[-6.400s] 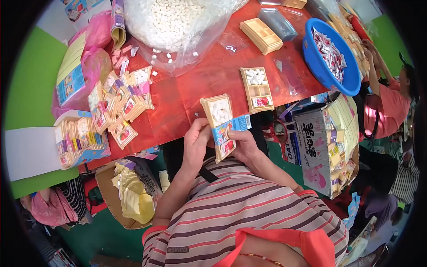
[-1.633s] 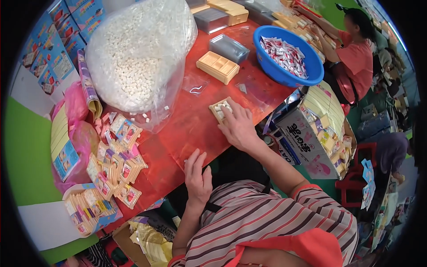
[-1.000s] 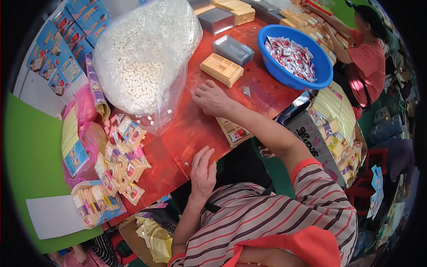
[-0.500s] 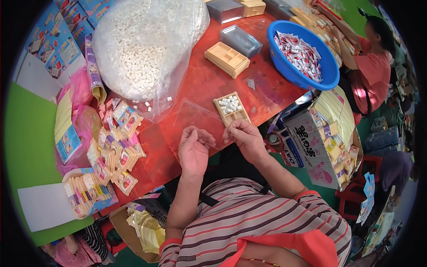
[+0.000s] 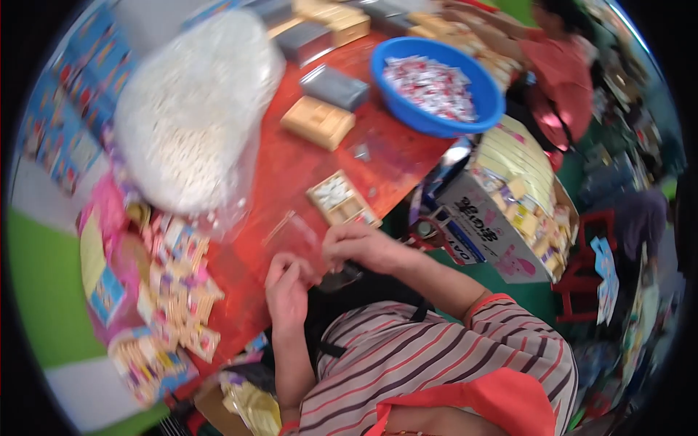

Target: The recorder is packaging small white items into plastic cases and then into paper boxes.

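Note:
A thin clear plastic piece, a sheet or a flat bag, spans the space by my fingers at the table's near edge. My left hand is closed on its near left corner, thumb against fingers. At its right side my right hand pinches it too, though blur softens the fingertips. Just beyond the right hand lies a small beige compartment tray. White pellets fill its far compartment. The nearer compartments show bare beige.
A big clear bag of white pellets stands left on the red table. Small packed trays heap below it. Beige trays, clear grey trays and a blue basin of sachets lie beyond. A carton stands right; a co-worker sits far right.
The view has swung, so the table things sit further left and lower. Both hands have drawn nearer my body and closer together, with the clear plastic still between them.

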Available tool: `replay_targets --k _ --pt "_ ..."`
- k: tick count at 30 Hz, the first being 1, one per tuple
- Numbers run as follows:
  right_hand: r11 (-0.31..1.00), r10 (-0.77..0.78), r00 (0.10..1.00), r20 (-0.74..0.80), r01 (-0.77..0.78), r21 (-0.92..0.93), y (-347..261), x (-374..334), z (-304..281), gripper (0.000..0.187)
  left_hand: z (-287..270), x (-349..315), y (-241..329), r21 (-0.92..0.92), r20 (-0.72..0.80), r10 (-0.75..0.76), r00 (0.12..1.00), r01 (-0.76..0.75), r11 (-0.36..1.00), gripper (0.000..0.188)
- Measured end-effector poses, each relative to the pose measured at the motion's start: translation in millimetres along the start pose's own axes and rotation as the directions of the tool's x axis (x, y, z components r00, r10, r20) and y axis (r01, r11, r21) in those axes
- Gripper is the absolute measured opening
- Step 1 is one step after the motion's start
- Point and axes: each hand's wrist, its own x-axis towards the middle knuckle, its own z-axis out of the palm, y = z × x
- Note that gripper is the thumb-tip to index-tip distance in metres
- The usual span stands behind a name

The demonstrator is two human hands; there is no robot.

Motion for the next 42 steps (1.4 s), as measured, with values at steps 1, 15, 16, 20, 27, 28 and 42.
replay_targets --k 1,15,16,20,27,28,42 --pt "1.000 0.004 1.000 -0.016 -0.004 -0.013 2 -1 1 0.014 -6 1 -6 -0.002 -0.023 -0.010 1.000 0.010 1.000 0.015" --pt "0.960 -0.272 0.961 0.037 0.274 -0.051 32 -7 38 0.019 34 -26 -10 0.383 0.171 0.176 0.969 -0.230 0.895 0.078" --pt "0.968 -0.252 0.967 0.040 0.252 -0.001 33 -4 39 0.018 37 -29 -7 0.347 0.161 0.156 0.975 -0.204 0.915 0.080" --pt "0.990 -0.102 0.994 0.031 0.098 0.102 24 -9 45 0.014 31 -35 -12 0.098 0.107 0.063 0.992 -0.074 0.992 0.081" --pt "0.990 -0.027 0.998 -0.056 0.035 0.135 21 -12 34 0.009 34 -23 -24 -0.002 0.137 0.039 0.990 -0.039 0.999 0.069" --pt "0.991 -0.023 0.999 -0.038 0.028 0.128 23 -11 31 0.010 32 -23 -25 -0.008 0.128 0.029 0.991 -0.028 1.000 0.069" --pt "0.897 -0.271 0.930 -0.250 0.149 -0.416 6 -18 33 0.041 38 -28 -41 0.614 0.036 0.181 0.983 -0.165 0.772 0.074"
